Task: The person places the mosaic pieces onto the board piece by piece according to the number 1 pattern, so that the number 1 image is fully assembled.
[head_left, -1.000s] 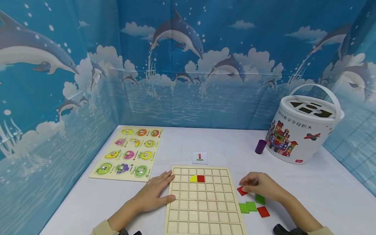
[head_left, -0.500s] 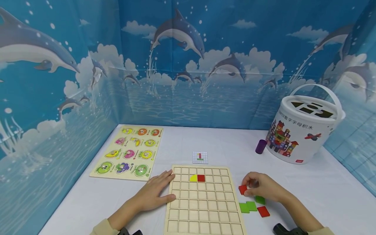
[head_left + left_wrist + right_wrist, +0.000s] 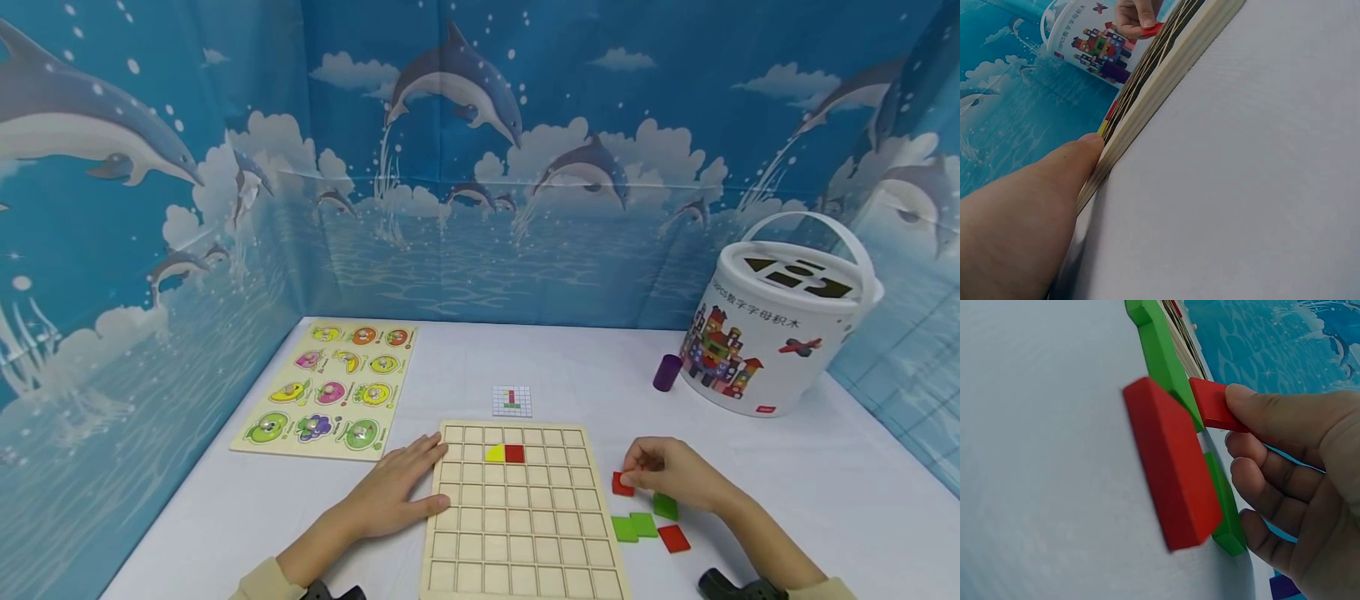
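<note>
A person's right hand [image 3: 671, 477] pinches a red tile [image 3: 621, 484] at its fingertips, just right of the grid board [image 3: 521, 533]; the flat tile is lifted off the table, its free end pointing toward the board. The left hand [image 3: 393, 493] rests flat, fingers straight, against the board's left edge.

The white table [image 3: 525, 367] carries a grid board [image 3: 521, 517], fruit puzzle [image 3: 330, 387], pattern card [image 3: 512, 402], bucket [image 3: 772, 333], purple cylinder [image 3: 665, 372] and loose tiles [image 3: 645, 527]

Red tile [image 3: 622, 483], green tiles [image 3: 633, 527], dolphin-patterned blue backdrop [image 3: 480, 167]
</note>
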`<move>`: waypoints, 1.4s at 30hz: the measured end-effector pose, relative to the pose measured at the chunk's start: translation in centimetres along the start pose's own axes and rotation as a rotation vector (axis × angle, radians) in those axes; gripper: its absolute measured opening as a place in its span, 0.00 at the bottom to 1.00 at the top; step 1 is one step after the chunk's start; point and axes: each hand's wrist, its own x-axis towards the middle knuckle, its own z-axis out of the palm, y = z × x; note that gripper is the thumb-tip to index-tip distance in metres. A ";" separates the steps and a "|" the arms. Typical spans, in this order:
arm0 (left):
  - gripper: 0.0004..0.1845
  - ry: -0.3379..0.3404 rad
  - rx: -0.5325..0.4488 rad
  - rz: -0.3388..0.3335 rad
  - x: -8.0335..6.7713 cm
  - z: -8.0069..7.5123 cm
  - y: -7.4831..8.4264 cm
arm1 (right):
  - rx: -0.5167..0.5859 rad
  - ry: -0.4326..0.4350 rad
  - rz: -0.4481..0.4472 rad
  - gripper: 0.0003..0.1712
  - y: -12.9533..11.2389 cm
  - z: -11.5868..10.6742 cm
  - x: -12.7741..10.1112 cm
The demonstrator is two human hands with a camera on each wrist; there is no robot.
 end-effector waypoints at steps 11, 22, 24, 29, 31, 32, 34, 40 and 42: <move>0.40 -0.004 -0.006 -0.005 0.0 -0.1 -0.1 | 0.015 0.051 0.034 0.09 -0.9 -0.2 0.0; 0.40 0.001 0.002 0.004 -0.1 0.0 -0.2 | 0.033 0.064 -0.052 0.09 -2.3 0.2 0.8; 0.40 0.000 0.002 0.002 -0.1 0.1 -0.2 | 0.034 0.067 -0.070 0.09 -2.5 0.4 1.0; 0.40 0.003 -0.002 -0.001 0.0 0.2 -0.2 | 0.019 0.067 -0.109 0.07 -3.0 0.8 1.6; 0.40 0.004 -0.001 -0.003 0.0 0.2 -0.3 | 0.012 0.064 -0.122 0.07 -3.2 0.9 1.8; 0.40 0.002 -0.001 -0.006 0.1 0.2 -0.3 | 0.013 0.061 -0.129 0.07 -3.3 1.0 2.0; 0.40 -0.001 -0.002 -0.009 0.1 0.2 -0.4 | 0.014 0.055 -0.141 0.07 -3.6 1.3 2.2; 0.40 -0.001 -0.008 -0.006 0.1 0.1 -0.3 | 0.044 0.048 -0.172 0.06 -4.5 2.0 2.8; 0.40 0.004 -0.010 -0.003 0.1 0.1 -0.2 | 0.061 0.043 -0.180 0.05 -4.7 2.3 3.1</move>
